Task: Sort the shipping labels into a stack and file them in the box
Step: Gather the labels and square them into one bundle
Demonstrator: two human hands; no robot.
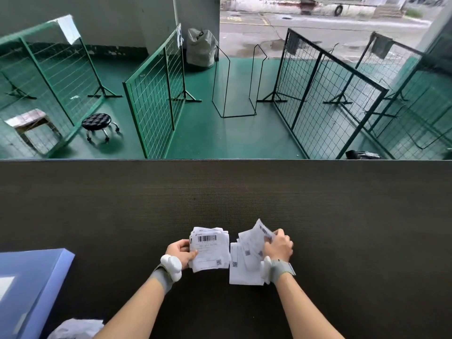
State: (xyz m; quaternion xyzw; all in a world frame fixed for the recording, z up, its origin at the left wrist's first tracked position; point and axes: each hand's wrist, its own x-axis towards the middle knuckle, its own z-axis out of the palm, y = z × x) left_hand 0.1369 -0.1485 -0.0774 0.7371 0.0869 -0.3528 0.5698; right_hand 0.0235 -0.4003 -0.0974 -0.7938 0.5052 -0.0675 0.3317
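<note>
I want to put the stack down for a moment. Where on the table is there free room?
Free: the dark table right of the right hand, and the wide strip beyond both hands. Crowded: between the held stack in the left hand and the loose labels, and beside the blue box.

Dark table (244, 192): loose labels (245, 272) near front edge, blue box (36, 285) far left of them.

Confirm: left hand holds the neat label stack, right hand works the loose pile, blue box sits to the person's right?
Not quite. The head view shows the blue box to the person's left. The rest holds: left hand holds the neat stack, right hand works the loose pile.
</note>
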